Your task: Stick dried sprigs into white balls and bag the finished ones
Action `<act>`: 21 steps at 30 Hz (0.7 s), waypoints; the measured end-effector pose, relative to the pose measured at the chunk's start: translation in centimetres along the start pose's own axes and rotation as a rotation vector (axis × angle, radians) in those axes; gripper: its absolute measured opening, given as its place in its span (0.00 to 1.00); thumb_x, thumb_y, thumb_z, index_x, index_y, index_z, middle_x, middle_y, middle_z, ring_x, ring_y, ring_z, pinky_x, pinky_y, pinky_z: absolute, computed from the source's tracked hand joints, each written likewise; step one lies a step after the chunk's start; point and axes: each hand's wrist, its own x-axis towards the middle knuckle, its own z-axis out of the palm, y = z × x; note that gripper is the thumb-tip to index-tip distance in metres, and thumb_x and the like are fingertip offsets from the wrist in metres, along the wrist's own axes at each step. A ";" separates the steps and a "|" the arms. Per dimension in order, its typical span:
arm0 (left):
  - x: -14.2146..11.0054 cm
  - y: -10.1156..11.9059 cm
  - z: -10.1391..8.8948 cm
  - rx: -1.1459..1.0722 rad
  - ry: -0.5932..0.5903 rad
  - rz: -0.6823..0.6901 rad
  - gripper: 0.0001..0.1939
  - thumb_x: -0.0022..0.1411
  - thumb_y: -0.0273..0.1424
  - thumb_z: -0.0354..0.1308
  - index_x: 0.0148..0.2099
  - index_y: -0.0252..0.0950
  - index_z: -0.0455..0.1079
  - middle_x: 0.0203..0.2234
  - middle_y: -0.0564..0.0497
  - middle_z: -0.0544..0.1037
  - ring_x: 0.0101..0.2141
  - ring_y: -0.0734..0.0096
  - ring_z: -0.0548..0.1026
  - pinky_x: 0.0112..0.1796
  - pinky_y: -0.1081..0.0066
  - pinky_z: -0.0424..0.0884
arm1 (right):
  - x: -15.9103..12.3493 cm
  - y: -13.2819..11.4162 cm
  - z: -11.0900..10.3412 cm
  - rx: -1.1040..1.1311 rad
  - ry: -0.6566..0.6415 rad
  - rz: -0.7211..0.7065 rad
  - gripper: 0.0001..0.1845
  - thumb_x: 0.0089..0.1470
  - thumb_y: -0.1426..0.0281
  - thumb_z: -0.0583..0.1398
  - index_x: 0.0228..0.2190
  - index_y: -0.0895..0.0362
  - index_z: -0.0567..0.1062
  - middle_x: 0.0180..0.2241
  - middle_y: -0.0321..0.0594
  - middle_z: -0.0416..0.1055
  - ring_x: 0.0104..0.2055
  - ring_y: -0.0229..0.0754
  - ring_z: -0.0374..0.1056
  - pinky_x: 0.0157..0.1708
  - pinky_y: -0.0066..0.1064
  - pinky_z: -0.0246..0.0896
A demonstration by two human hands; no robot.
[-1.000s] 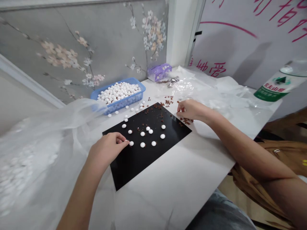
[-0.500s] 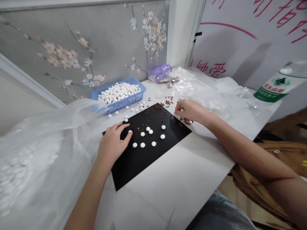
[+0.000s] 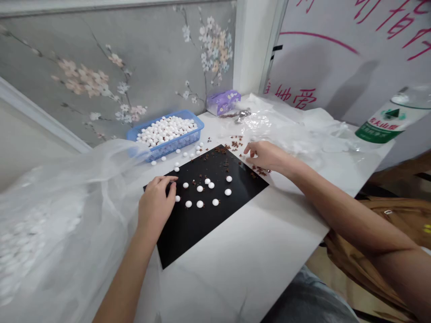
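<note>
On the black sheet [image 3: 188,237] lie several white rounded balls [image 3: 215,202], some with small brown star-shaped pieces beside or under them. At the sheet's left edge is my left hand [image 3: 155,197], its thumb and forefinger apart and nothing between them. One white ball [image 3: 177,198] rests right beside that thumb. My right hand [image 3: 266,155] hovers at the sheet's far right edge, fingers bent but apart, holding nothing that I can see. Scattered brown star-shaped pieces [image 3: 260,170] lie below and beside it.
A blue basket [image 3: 178,146] heaped with white balls stands at the back, with loose balls before it. Left is a translucent bag [image 3: 111,215] of white balls. Behind are a purple packet [image 3: 224,102], clear plastic wrapping [image 3: 259,123] and, at right, a large bottle [image 3: 384,123].
My left hand has drawn back slightly to the left, off a white ball, uncovering two balls by its fingertips. The fingers of my right hand have spread a little.
</note>
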 end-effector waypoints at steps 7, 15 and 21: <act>-1.0 3.5 -0.2 -0.407 0.153 0.052 0.06 0.59 0.33 0.52 0.36 0.40 0.69 0.34 0.53 0.75 0.31 0.71 0.72 0.32 0.71 0.66 | 0.1 -1.0 0.5 0.003 0.039 -0.130 0.09 0.50 0.73 0.54 0.31 0.56 0.75 0.34 0.41 0.73 0.34 0.41 0.66 0.29 0.27 0.53; -5.1 8.9 2.0 -0.909 0.057 -0.006 0.07 0.60 0.35 0.53 0.40 0.41 0.69 0.35 0.53 0.76 0.29 0.75 0.72 0.29 0.74 0.66 | 0.2 -0.5 0.5 -0.006 0.093 -0.004 0.11 0.47 0.69 0.58 0.35 0.58 0.75 0.34 0.43 0.72 0.31 0.41 0.65 0.27 0.28 0.53; -6.7 10.3 3.3 -1.139 -0.140 -0.163 0.12 0.59 0.38 0.54 0.45 0.41 0.70 0.38 0.50 0.76 0.32 0.74 0.73 0.32 0.74 0.68 | -0.1 -0.8 0.6 0.160 0.158 -0.054 0.06 0.45 0.74 0.57 0.28 0.59 0.74 0.30 0.41 0.73 0.25 0.36 0.64 0.25 0.27 0.53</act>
